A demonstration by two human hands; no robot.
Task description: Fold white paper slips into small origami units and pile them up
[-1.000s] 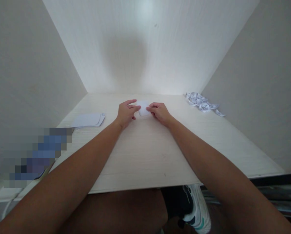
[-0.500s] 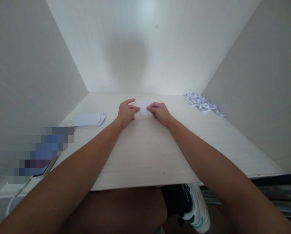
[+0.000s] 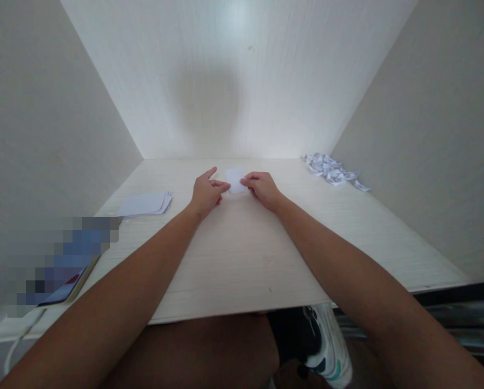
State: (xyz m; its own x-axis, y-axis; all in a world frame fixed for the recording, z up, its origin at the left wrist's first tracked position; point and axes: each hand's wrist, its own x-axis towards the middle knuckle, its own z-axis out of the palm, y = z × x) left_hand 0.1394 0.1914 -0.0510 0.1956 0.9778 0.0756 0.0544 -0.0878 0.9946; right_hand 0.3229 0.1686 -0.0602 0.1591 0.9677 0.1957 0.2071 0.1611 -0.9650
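Observation:
A small white piece of paper (image 3: 234, 176) is held up between my two hands, over the far middle of the table. My left hand (image 3: 206, 193) pinches its lower left edge between thumb and a finger, while another finger sticks out upward. At the right edge, the closed thumb and fingers of my right hand (image 3: 263, 189) grip the same paper. Whether the paper is a single sheet or folded cannot be made out.
A stack of white paper sheets (image 3: 142, 203) lies on the table (image 3: 225, 270) to the left. Crumpled, twisted paper pieces (image 3: 331, 168) are heaped at the far right. A blurred-out device with a screen (image 3: 69, 281) leans at the left wall, a white cable (image 3: 17, 346) below it.
The view has shifted slightly. My left hand's raised finger now points more upward, and the paper between the hands looks narrower. Both hands stay at its edges.

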